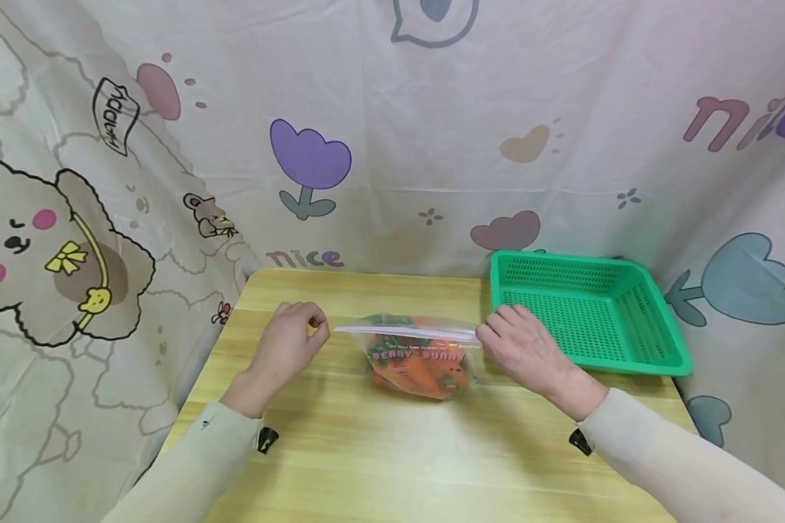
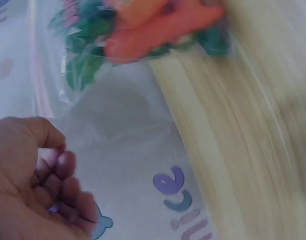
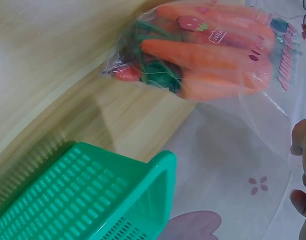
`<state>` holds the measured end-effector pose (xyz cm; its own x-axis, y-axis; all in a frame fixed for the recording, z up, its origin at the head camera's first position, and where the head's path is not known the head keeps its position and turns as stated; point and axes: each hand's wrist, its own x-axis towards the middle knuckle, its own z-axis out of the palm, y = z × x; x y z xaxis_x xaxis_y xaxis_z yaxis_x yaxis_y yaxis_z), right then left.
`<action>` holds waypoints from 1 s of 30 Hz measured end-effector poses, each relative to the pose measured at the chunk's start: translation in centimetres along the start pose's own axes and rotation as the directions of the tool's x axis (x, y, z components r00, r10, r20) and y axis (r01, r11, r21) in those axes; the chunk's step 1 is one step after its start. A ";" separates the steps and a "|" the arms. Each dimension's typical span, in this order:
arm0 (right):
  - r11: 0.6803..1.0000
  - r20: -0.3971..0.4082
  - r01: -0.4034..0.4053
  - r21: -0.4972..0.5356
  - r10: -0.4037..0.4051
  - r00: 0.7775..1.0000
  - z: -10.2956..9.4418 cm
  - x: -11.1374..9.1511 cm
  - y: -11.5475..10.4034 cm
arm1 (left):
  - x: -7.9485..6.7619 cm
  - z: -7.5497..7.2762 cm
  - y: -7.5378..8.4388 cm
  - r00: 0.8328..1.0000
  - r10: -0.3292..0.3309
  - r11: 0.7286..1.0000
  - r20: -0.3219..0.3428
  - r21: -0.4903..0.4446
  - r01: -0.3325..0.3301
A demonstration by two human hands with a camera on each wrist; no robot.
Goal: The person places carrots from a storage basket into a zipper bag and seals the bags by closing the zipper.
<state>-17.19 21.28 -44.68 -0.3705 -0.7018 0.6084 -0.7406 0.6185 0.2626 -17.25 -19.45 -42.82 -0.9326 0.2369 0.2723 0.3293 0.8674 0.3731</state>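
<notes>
A clear zip bag [image 1: 425, 359] with pink lettering stands on the table with its pale zip strip [image 1: 405, 332] uppermost. Inside are orange carrots [image 3: 207, 55] and green and red pieces [image 2: 88, 45] whose kind is unclear through the plastic. My right hand [image 1: 523, 349] grips the right end of the strip; only some of its fingertips [image 3: 300, 200] show in the right wrist view. Just off the strip's left end is my left hand [image 1: 288, 345], its fingers curled and thumb close to the index finger. Nothing shows between those fingers [image 2: 68, 162] in the left wrist view.
A green plastic basket [image 1: 677, 349] with slotted sides sits at the table's back right, close beyond my right hand. The light wooden table [image 1: 419, 465] meets a printed cloth [image 1: 399, 181] behind it, and cloth also hangs at the left and right.
</notes>
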 end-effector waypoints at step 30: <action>-0.210 0.737 -0.877 0.432 0.642 0.210 -1.4 -2.0 -3.0 | -0.2 1.3 3.1 0.864 -0.365 0.766 0.346 -0.416 0.490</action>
<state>-13.43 21.32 -45.59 -0.9666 -0.0109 -0.2560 0.2379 0.3332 -0.9124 -16.21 -16.25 -42.84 -0.9774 0.0395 -0.2078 -0.1434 0.5989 0.7879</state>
